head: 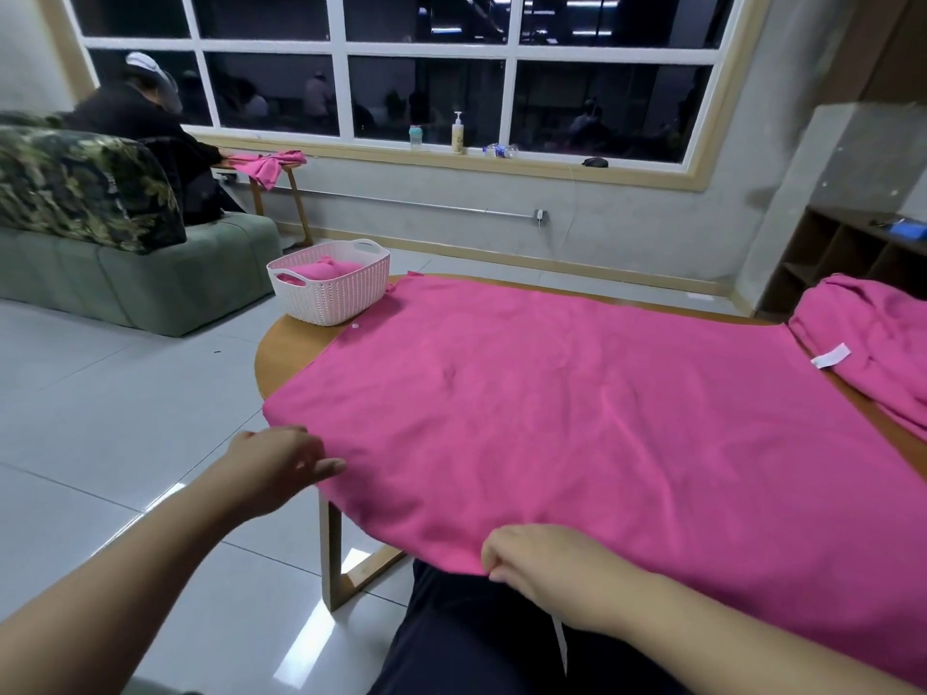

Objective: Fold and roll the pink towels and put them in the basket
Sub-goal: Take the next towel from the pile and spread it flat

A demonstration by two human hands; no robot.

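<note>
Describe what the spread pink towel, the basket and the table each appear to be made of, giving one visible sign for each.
Spread pink towel: soft, matte cloth, perhaps microfibre; it drapes limply over the table's edge and creases.
Basket: probably moulded plastic, white, with a woven-look perforated wall and built-in handles.
Table: looks like wood or wood veneer, a smooth tan surface; the grain is too faint to confirm.

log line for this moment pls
towel flat on table | left hand, right hand grip near edge | basket holds rolls
</note>
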